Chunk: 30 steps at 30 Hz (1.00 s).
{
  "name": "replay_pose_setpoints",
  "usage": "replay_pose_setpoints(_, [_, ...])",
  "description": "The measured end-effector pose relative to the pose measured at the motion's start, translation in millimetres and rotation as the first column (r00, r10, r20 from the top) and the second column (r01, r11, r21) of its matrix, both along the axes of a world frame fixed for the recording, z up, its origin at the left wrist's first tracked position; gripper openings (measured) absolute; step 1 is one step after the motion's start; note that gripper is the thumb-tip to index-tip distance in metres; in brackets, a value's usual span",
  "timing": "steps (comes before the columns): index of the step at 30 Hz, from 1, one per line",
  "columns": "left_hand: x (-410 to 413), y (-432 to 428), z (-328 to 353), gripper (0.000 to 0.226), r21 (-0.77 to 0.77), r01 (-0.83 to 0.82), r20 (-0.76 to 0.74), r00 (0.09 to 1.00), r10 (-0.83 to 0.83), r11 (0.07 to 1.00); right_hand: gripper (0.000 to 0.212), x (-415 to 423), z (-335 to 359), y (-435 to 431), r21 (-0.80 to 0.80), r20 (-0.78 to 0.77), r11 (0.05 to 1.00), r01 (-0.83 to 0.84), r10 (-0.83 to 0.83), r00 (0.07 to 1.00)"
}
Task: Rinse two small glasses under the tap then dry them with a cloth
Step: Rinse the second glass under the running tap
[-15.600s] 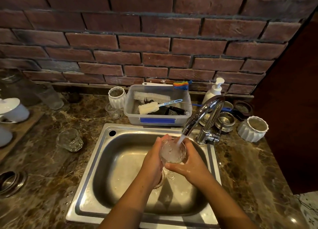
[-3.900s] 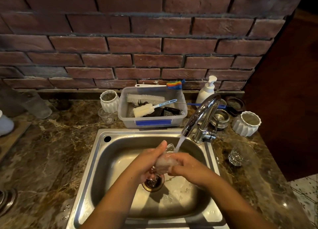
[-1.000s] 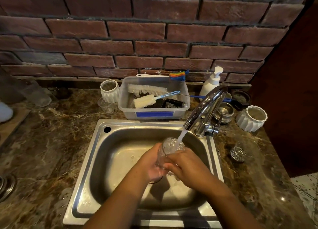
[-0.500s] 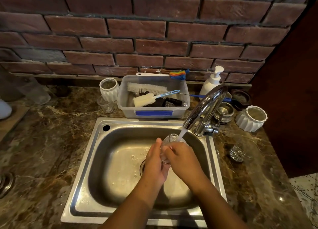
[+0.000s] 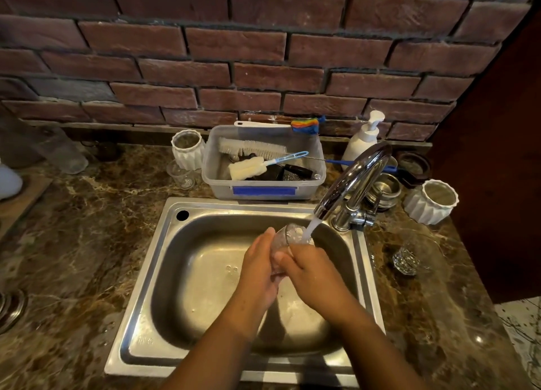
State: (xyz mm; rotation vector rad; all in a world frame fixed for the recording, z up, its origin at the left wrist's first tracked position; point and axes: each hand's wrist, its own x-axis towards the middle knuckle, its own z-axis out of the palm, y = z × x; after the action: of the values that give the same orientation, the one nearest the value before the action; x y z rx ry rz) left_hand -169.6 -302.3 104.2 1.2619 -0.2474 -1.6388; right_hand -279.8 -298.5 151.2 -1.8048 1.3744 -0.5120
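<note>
The glass is held tipped under water from the tap, over the sink; the left hand and right hand both hold it, fingers curled round it. A little while ago one glass waited on the surface at the left. Now the other glass stands on the right, so this looks like the second rinse, and drying comes next.
</note>
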Motion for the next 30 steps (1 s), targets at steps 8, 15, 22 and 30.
replay_pose_setpoints(8, [8.7, -2.4, 7.8, 0.037, 0.045, 0.1, -0.01, 0.995, -0.1, 0.994, 0.022, -10.0, 9.2, -1.8, 0.001, 0.023, 0.993, -0.122, 0.122, 0.992])
replay_pose_setpoints(15, [17.8, -20.7, 5.0, 0.042, 0.2, 0.362, -0.316, 0.903, -0.29, 0.91, 0.019, -26.9, 3.1, -9.1, -0.201, -0.338, 0.888, -0.414, 0.333, 0.88])
replay_pose_setpoints(22, [-22.5, -4.4, 0.0, 0.028, -0.023, -0.043, 0.263, 0.964, 0.048, 0.999, 0.035, 10.2, 0.7, 1.5, 0.144, 0.162, 0.921, 0.361, -0.382, 0.91])
replay_pose_setpoints(30, [21.3, -23.5, 6.7, 0.033, 0.277, 0.33, -0.106, 0.944, -0.313, 0.902, 0.022, -23.5, 1.1, -8.8, -0.06, -0.145, 0.968, -0.244, 0.234, 0.961])
